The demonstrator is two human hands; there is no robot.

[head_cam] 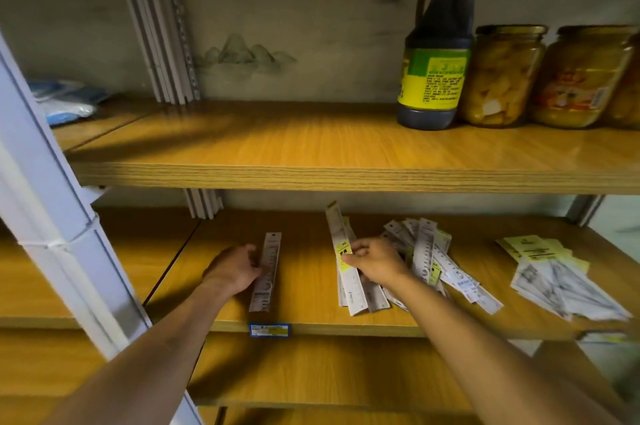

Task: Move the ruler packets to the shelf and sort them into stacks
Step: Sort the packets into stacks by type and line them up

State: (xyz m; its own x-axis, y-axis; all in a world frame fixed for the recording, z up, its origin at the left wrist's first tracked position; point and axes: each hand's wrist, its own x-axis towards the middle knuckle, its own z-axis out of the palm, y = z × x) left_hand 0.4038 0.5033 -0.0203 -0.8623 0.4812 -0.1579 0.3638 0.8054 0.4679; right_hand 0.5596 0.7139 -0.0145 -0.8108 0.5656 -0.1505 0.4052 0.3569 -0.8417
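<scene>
**Both my hands on ruler packets, middle shelf**

At the far left I see a white metal upright post of the rack, and behind it, on the upper board, some blue and white plastic bags.

On the wooden middle shelf my left hand lies beside a single long white ruler packet. The fingers are bent and touch its left edge; the packet lies flat on the board, alone, and points away from me. On the front edge of the shelf, just under this packet, there is a small blue price label.

More to the right, my right hand pinches a long white packet with a yellow sticker, thumb on top, and its far end is tilted up off the board. Under and behind this hand lies a loose heap of white ruler packets, crossing each other in many directions.

Well apart, at the right end of the same shelf, rests another pile of pale yellow and white flat packets, blurred.

On the upper shelf at right stand a dark sauce bottle with a yellow-green label and, just beside it, two glass jars of yellow fruit pieces.
</scene>
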